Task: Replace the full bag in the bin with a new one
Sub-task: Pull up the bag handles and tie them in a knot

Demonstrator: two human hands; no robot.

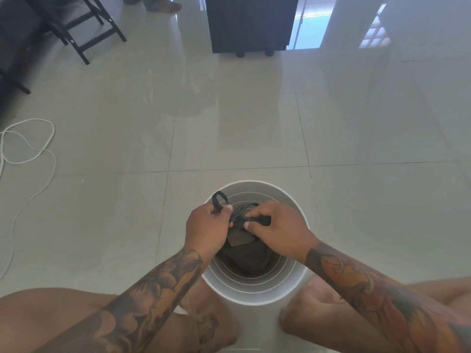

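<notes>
1. White bin (257,289) on tiled floor (229,123), between person's knees.
2. Black bag (244,258) inside bin.
3. Left hand (206,225) grips one bag handle (219,200); right hand (277,228) pinches twisted handle.
4. White cord (28,149) far left.

At ten o'clock I see a white cord (28,151) looping loosely over the pale floor tiles (229,123). Up at eleven stand black chair legs (84,29), and at twelve a dark cabinet (251,22) on small round feet, with a bright doorway (309,26) just beside it at one.
</notes>
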